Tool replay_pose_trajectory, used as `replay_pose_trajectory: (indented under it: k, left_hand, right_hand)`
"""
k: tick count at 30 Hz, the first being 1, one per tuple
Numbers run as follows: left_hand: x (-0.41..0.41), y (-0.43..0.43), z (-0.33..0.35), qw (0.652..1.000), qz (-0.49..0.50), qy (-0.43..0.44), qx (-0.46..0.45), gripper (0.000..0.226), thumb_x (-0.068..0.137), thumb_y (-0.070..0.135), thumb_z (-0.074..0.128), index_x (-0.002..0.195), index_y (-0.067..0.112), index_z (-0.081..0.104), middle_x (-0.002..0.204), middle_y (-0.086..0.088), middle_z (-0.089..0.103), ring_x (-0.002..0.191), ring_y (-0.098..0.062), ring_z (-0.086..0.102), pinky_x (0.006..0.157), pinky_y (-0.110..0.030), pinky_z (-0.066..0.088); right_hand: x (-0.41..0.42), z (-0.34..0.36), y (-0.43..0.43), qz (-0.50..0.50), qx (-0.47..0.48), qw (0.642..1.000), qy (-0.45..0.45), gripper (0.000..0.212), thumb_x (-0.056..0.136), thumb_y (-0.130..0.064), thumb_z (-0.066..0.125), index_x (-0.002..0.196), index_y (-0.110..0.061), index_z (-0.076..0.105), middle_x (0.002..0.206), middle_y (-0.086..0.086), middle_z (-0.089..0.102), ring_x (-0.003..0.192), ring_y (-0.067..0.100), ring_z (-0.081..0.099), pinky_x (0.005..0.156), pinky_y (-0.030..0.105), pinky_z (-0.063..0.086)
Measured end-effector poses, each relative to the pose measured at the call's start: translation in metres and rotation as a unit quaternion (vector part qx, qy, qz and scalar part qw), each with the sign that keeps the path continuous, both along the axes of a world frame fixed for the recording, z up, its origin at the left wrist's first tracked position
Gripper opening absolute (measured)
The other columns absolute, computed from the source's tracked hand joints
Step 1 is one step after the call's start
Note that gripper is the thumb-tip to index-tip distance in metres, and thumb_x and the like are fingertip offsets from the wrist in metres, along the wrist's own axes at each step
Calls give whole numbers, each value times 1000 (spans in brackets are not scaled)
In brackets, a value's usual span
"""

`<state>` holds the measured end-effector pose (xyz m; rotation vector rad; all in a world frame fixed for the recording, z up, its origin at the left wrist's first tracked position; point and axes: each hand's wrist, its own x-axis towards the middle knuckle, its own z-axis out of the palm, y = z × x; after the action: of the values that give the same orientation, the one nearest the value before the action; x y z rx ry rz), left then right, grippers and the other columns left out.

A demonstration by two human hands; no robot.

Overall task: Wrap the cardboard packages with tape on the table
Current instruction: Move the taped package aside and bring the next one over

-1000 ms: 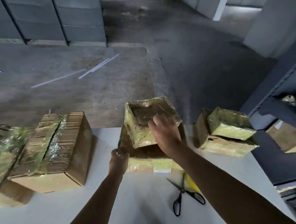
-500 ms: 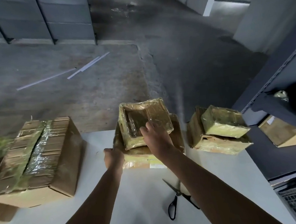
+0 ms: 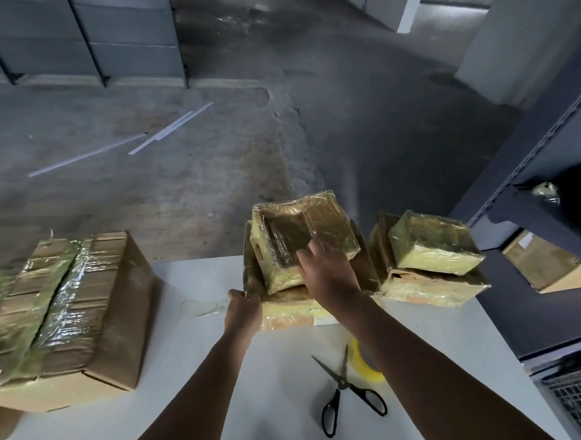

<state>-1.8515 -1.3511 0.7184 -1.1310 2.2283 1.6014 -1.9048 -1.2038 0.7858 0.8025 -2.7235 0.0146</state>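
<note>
While I'm at a white table (image 3: 190, 379) in a bare room with a concrete floor (image 3: 144, 194) and dark shelving (image 3: 534, 171) on the right, the small package (image 3: 282, 227) sits on a bigger package (image 3: 288, 313) at the far middle, both shiny with yellowish tape. My right hand (image 3: 328, 275) presses flat on the small one, and my left hand (image 3: 242, 309) grips the bigger one's near left corner. Scissors (image 3: 343, 390) and a tape roll (image 3: 362, 365) lie nearer me.

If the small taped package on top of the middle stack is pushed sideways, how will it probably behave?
The small taped package would probably slide easily: it and the lower package beneath both look glossy. It sits askew, so it may tip off. It looks boxy and stiff, unlikely to roll.
</note>
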Motion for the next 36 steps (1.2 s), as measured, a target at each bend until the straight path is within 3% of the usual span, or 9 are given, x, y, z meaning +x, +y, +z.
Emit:
replay_pose_trajectory:
  k: [2, 6, 11, 16, 20, 24, 29, 33, 36]
  left_hand:
    - [4, -1, 7, 999, -36, -23, -18, 27, 100, 26, 36, 119, 6, 35, 112, -21, 58, 93, -36, 60, 80, -42, 51]
    - [11, -8, 24, 996, -62, -24, -57, 55, 101, 45, 33, 138, 4, 30, 131, -20, 52, 110, -37, 58, 88, -43, 51]
    - [17, -13, 60, 992, -68, 58, -92, 54, 100, 37, 38, 147, 12, 29, 146, -16, 42, 125, -32, 48, 100, -39, 42]
    - [23, -13, 86, 988, -60, 99, -100, 45, 99, 26, 38, 143, 16, 35, 141, -12, 49, 115, -30, 55, 98, -41, 46]
    - [34, -22, 100, 986, -55, 126, -96, 42, 100, 24, 38, 142, 17, 38, 135, -11, 53, 111, -28, 56, 91, -37, 49]
    - [46, -54, 113, 977, -49, 161, -134, 39, 101, 24, 39, 139, 14, 41, 134, -12, 56, 116, -29, 55, 91, -32, 45]
    - [72, -117, 122, 973, -15, 169, -156, 38, 97, 19, 45, 135, 13, 45, 125, -16, 60, 112, -35, 57, 92, -37, 46]
    - [101, -167, 122, 971, -3, 163, -175, 38, 96, 16, 46, 133, 8, 47, 125, -16, 60, 109, -33, 58, 83, -32, 45]
    - [123, -199, 118, 964, -7, 148, -220, 35, 94, 11, 46, 128, 6, 51, 123, -18, 61, 109, -35, 58, 87, -35, 44]
  right_hand:
    - [3, 3, 4, 5, -25, 1000, -14, 14, 74, -21, 70, 79, -10, 63, 82, 8, 58, 62, 21, 56, 57, 31, 47]
    - [7, 8, 1, -6, -62, 998, -11, 20, 80, -26, 57, 85, -9, 66, 81, 8, 60, 61, 20, 52, 59, 31, 48]
    - [14, 13, -18, 1, -101, 995, -6, 19, 85, -22, 58, 91, -9, 69, 81, 10, 63, 65, 24, 58, 59, 32, 49]
    - [25, 23, -37, 28, -156, 987, -16, 23, 84, -22, 46, 82, -9, 65, 73, 9, 61, 54, 25, 57, 51, 28, 42]
    - [37, 29, -55, 41, -183, 981, -52, 18, 90, -18, 53, 98, -9, 66, 90, 11, 65, 72, 30, 63, 59, 30, 46]
    - [55, 36, -94, 56, -246, 965, -75, 17, 91, -17, 54, 100, -10, 66, 97, 11, 66, 85, 31, 63, 65, 28, 36]
    - [87, 40, -155, 51, -281, 950, -124, 25, 94, -16, 51, 110, -10, 68, 108, 10, 68, 99, 26, 63, 78, 29, 46]
    - [110, 30, -199, 67, -281, 942, -170, 25, 96, -19, 51, 112, -10, 67, 109, 9, 69, 98, 22, 65, 82, 27, 50]
    - [129, 24, -230, 28, -220, 943, -247, 36, 100, -30, 45, 127, -9, 57, 126, 12, 61, 114, 25, 58, 95, 31, 45]
